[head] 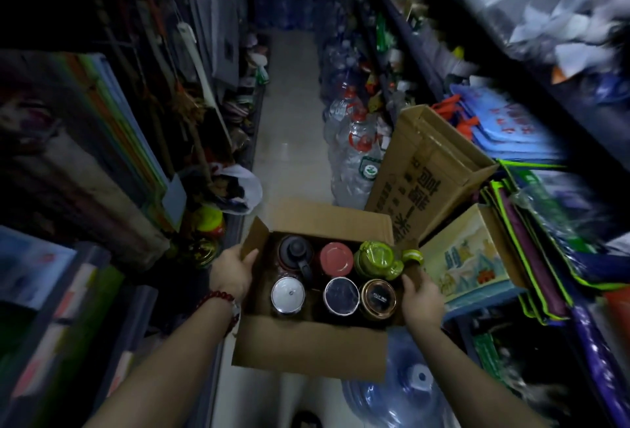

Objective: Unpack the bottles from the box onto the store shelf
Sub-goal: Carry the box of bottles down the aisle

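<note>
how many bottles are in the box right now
6 in the box. Back row: black, red, green. Front row: white, dark, gold-rimmed.

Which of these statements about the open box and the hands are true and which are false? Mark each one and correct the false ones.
1. The cardboard box holds six bottles in two rows of three. True.
2. The left hand is lifting a bottle out of the box. False: it grips the box's left side.
3. The green bottle stands in the far right corner of the box. True.
4. The right hand rests on the shelf. False: it holds the box's right side.
5. The white-lidded bottle stands in the near row. True.
</note>
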`<action>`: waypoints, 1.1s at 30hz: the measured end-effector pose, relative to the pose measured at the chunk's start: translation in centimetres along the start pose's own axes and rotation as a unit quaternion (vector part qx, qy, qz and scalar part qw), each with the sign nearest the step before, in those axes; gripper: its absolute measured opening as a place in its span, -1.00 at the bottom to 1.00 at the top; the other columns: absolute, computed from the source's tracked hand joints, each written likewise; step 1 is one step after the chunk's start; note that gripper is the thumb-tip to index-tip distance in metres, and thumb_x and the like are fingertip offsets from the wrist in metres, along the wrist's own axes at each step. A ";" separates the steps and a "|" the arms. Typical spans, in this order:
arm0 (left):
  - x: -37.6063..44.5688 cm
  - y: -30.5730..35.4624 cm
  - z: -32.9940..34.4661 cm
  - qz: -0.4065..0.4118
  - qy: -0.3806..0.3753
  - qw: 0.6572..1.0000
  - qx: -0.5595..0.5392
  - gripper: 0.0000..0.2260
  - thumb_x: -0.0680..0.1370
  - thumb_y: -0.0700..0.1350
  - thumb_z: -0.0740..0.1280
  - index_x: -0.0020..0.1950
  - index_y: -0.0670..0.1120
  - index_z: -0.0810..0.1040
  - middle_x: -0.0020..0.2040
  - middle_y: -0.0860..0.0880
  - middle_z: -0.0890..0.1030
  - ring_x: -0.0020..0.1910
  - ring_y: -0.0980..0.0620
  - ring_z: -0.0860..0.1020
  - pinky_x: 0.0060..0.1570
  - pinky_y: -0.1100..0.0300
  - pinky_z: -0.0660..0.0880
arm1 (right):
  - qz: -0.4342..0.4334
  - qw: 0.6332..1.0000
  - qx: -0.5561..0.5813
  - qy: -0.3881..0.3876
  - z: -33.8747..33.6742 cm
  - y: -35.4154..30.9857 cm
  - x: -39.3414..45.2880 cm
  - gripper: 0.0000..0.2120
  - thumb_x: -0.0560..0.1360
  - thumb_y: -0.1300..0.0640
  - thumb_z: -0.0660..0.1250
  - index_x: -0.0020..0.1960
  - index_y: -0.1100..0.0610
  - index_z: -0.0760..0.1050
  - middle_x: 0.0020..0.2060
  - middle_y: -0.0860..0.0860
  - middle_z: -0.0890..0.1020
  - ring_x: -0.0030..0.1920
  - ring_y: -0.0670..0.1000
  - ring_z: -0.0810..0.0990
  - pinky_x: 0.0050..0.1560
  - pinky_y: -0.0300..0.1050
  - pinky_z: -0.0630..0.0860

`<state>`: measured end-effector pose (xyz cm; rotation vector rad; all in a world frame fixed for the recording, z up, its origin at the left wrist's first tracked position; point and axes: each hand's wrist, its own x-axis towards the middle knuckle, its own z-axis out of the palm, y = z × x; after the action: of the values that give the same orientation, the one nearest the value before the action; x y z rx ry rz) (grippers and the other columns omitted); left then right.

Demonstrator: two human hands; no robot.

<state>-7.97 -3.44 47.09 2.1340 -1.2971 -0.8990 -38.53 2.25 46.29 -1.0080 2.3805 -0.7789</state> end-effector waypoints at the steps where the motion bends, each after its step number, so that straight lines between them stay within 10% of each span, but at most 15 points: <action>1: -0.1 0.3 -0.2 0.002 -0.009 1.000 0.004 -0.77 0.56 -0.02 0.31 0.07 -0.13 0.63 -0.04 -0.23 0.67 -0.02 -0.24 0.62 -0.06 0.03 0.51 | 0.003 1.000 -0.001 0.003 -0.6 0.0 -0.4 -0.63 0.57 0.10 0.27 0.32 0.25 0.46 0.13 0.30 0.60 0.16 0.31 0.54 0.09 0.10 0.47; 17: -6.9 4.7 2.9 0.114 -0.206 0.969 0.079 -0.69 0.59 -0.05 0.28 0.09 -0.30 0.55 -0.06 -0.29 0.61 -0.02 -0.27 0.56 -0.08 0.02 0.40 | 0.211 0.964 0.071 0.147 -7.8 9.1 -14.8 -0.67 0.56 0.09 0.28 0.29 0.14 0.48 0.18 0.24 0.60 0.22 0.27 0.53 0.14 0.07 0.45; 33: -29.4 7.8 13.5 0.384 -0.408 0.808 0.180 -0.80 0.58 -0.06 0.28 -0.18 -0.12 0.58 -0.20 -0.20 0.63 -0.16 -0.20 0.58 -0.19 0.07 0.46 | 0.442 0.817 0.143 0.341 -17.8 22.9 -37.0 -0.65 0.58 0.11 0.24 0.34 0.17 0.43 0.22 0.23 0.56 0.26 0.27 0.48 0.18 0.07 0.42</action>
<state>-32.36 18.75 51.78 1.1332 -2.6634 -1.2856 -36.81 49.01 51.20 0.6339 2.7164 -1.1514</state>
